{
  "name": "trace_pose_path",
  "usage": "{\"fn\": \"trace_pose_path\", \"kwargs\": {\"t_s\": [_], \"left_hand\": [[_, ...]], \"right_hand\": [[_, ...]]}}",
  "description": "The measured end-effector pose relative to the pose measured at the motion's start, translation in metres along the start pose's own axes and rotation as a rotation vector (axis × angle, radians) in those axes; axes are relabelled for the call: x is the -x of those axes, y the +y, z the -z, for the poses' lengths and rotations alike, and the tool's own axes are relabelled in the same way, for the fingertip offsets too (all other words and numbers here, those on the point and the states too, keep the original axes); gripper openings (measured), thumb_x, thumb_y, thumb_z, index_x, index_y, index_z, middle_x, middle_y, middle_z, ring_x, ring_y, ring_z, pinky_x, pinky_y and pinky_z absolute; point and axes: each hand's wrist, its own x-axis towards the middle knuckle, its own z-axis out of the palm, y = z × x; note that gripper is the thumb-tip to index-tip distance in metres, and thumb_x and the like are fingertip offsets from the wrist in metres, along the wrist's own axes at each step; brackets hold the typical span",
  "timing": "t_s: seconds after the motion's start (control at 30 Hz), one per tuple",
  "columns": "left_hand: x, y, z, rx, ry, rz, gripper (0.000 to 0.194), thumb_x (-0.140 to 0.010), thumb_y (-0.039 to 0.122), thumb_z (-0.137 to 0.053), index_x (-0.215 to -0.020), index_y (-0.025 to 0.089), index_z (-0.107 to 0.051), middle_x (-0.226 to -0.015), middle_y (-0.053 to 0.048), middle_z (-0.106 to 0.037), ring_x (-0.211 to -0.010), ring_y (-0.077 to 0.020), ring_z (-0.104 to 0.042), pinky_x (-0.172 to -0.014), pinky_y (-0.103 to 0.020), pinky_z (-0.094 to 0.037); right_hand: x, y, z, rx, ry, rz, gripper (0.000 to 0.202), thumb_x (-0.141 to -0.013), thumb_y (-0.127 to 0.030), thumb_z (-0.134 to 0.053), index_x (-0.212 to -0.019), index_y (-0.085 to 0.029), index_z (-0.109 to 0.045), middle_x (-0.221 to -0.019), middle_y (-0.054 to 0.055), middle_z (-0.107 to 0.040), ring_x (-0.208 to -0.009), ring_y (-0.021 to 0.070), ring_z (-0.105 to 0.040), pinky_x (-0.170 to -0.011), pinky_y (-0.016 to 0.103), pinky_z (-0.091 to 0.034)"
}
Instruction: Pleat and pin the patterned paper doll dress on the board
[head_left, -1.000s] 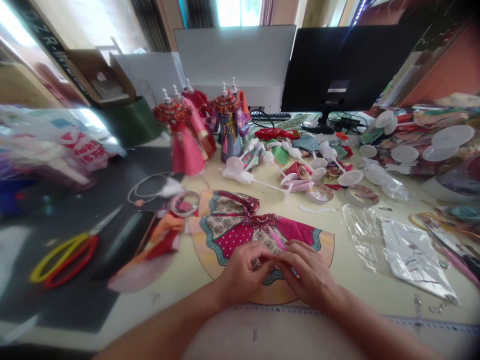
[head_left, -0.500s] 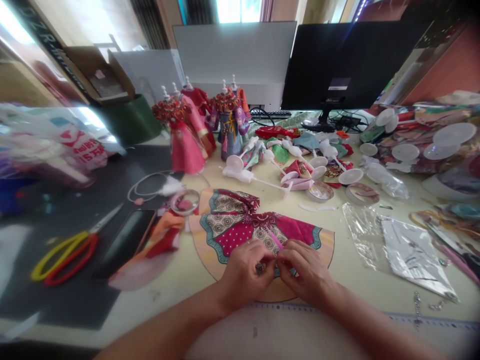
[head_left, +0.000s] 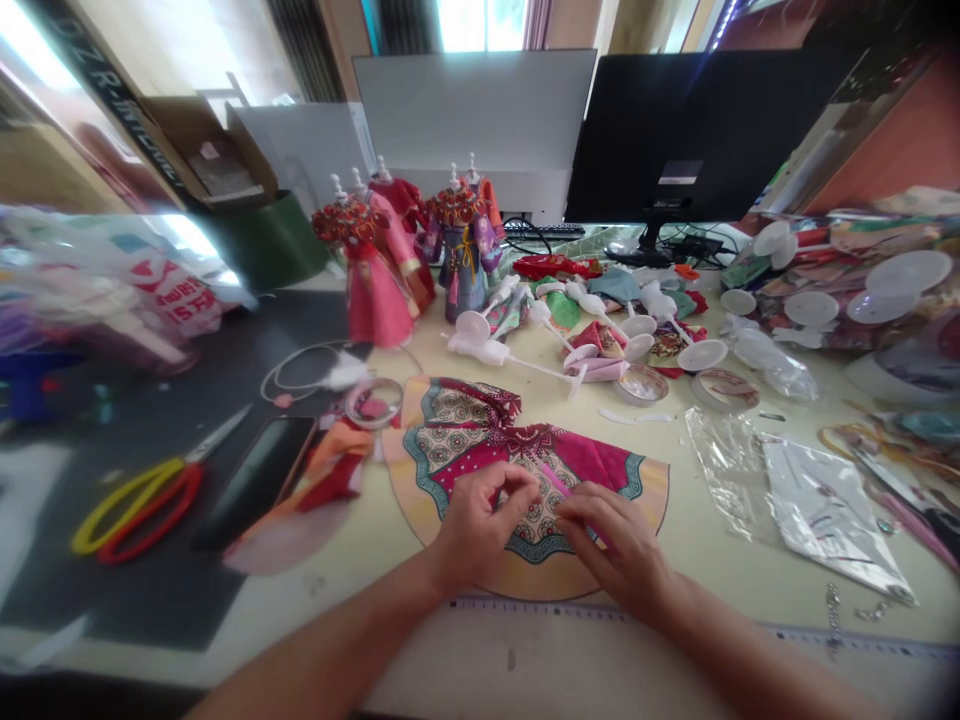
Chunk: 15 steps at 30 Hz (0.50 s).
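A round-hemmed patterned fabric piece, magenta and cream with a teal border and peach edge, lies spread on the table, its gathered top away from me. Above its left middle, my left hand has thumb and index finger curled in a pinch; whatever is between them is too small to make out. My right hand pinches just to the right, fingertips close together, over the fabric. A thin pink strip lies on the fabric and runs toward the right hand's fingers; whether they grip it is unclear.
A ruler lies along the near side. Scissors, a phone and tape rolls surround the fabric. Dressed doll stands, loose white stands and monitors stand behind; plastic bags lie right.
My hands have moved apart from being together at the fabric's middle, baring more of the teal border between them. The view has shifted slightly.
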Motion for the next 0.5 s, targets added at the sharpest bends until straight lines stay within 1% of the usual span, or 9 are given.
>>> {"fn": "trace_pose_path", "kwargs": {"t_s": [0.07,0.23,0.33,0.43,0.5], "left_hand": [[0.0021,0.0017,-0.0029,0.095,-0.056,0.055,0.009,-0.08,0.023,-0.057,-0.082,0.017,-0.063,-0.076,-0.002,-0.066,-0.07,-0.0125,-0.059,-0.062,-0.021,-0.046],[0.0036,-0.002,-0.008,0.285,-0.092,0.163,0.01,-0.076,0.02,-0.061,-0.086,0.016,-0.063,-0.083,-0.005,-0.067,-0.077,-0.0147,-0.061,-0.069,-0.024,-0.048],[0.0031,-0.003,-0.0084,0.396,-0.089,0.225,0.013,-0.073,0.02,-0.065,-0.085,0.015,-0.061,-0.081,-0.005,-0.066,-0.077,-0.0148,-0.061,-0.07,-0.025,-0.048],[0.0029,-0.0019,-0.0084,0.51,-0.067,0.308,0.017,-0.07,0.02,-0.069,-0.084,0.015,-0.061,-0.079,-0.003,-0.065,-0.074,-0.0128,-0.06,-0.068,-0.023,-0.047],[0.0026,-0.0016,-0.0086,0.569,-0.054,0.353,0.02,-0.067,0.02,-0.071,-0.084,0.015,-0.061,-0.078,-0.002,-0.065,-0.074,-0.0119,-0.059,-0.068,-0.023,-0.047]], "right_hand": [[0.0006,0.0047,-0.0006,0.006,0.012,-0.017,0.013,-0.085,-0.01,-0.05,-0.094,-0.018,-0.052,-0.077,0.004,-0.057,-0.066,0.0133,-0.053,-0.056,0.025,-0.043],[0.0019,0.0074,-0.0025,0.021,0.0,-0.014,0.017,-0.085,-0.01,-0.049,-0.099,-0.018,-0.054,-0.078,0.005,-0.059,-0.068,0.0143,-0.056,-0.059,0.026,-0.046],[0.0021,0.0062,-0.0026,0.032,-0.005,-0.005,0.02,-0.086,-0.01,-0.047,-0.103,-0.018,-0.054,-0.08,0.005,-0.059,-0.07,0.0147,-0.057,-0.06,0.026,-0.047],[0.0018,0.0058,-0.0018,0.05,-0.023,0.016,0.025,-0.085,-0.009,-0.046,-0.108,-0.017,-0.054,-0.08,0.006,-0.059,-0.07,0.0153,-0.056,-0.059,0.027,-0.046],[0.0015,0.0058,-0.0014,0.101,-0.042,0.042,0.03,-0.086,-0.01,-0.045,-0.114,-0.017,-0.052,-0.08,0.006,-0.059,-0.069,0.0155,-0.055,-0.058,0.028,-0.046]]}}
